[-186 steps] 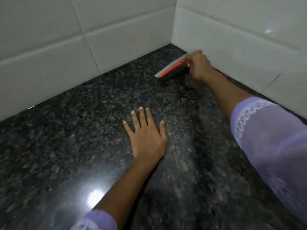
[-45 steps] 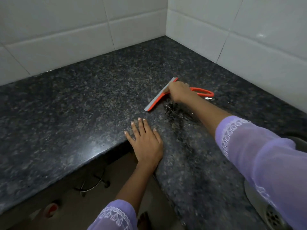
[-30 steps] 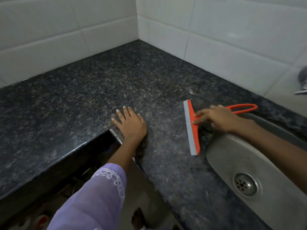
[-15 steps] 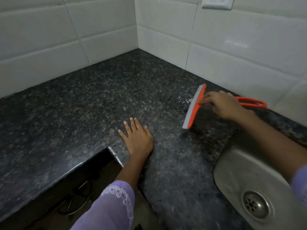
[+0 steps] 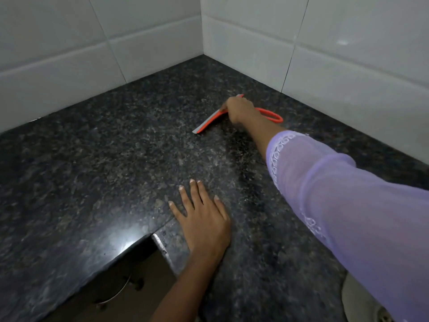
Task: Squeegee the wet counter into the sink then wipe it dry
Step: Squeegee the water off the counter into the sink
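Centrally, the right hand (image 5: 239, 109) grips the orange, grey-bladed squeegee (image 5: 210, 123) on the speckled counter (image 5: 104, 159); left hand (image 5: 204, 219) flat, fingers spread.

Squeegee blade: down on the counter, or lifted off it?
Down: the squeegee blade edge lies along the counter, gripped by the right hand.

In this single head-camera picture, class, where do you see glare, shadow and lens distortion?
Head view: bright glare on the counter near its front edge; dark shadow under the right hand and forearm; wall tiles lines bow from the wide angle; squeegee slightly soft.
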